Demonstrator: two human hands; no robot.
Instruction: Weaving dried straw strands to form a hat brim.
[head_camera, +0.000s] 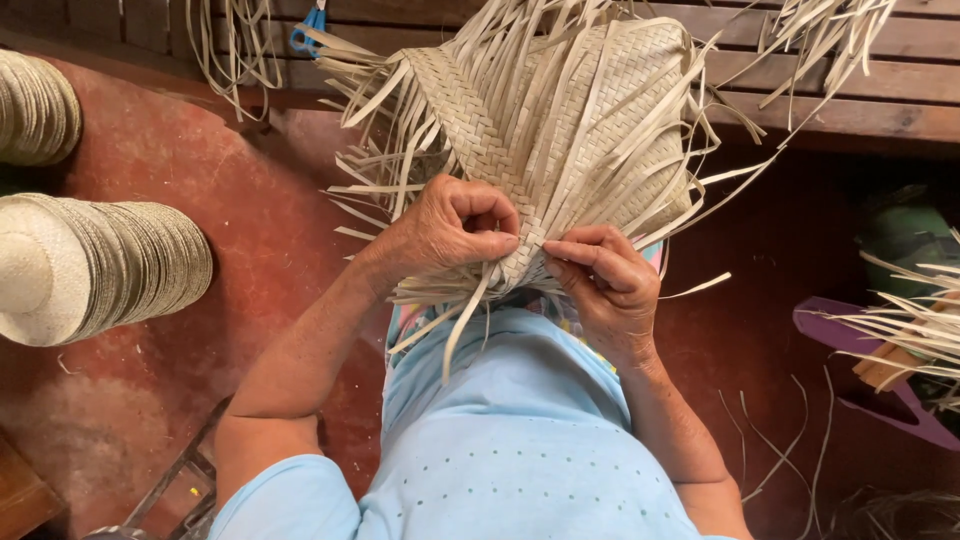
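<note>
The person is holding a half-woven palm-leaf piece (560, 120) in front of the body, over the lap, with its loose strips fanning up and out toward a wooden bench (850, 100). The left hand (450, 228) is curling into a closed fist around a bunch of strips at the lower edge of the weave, knuckles facing up, wrist bending inward. The right hand (610, 285) is sitting just beside it, fingers folding tight and pinching strips at the same woven edge, with the forearm angling up from the lower right. Both elbows are spreading outward from a light blue shirt (510, 440). On the red floor (200, 200) to the left, a stack of woven hats (100, 265) is lying on its side. Blue scissors (310, 30) are resting on the bench.
</note>
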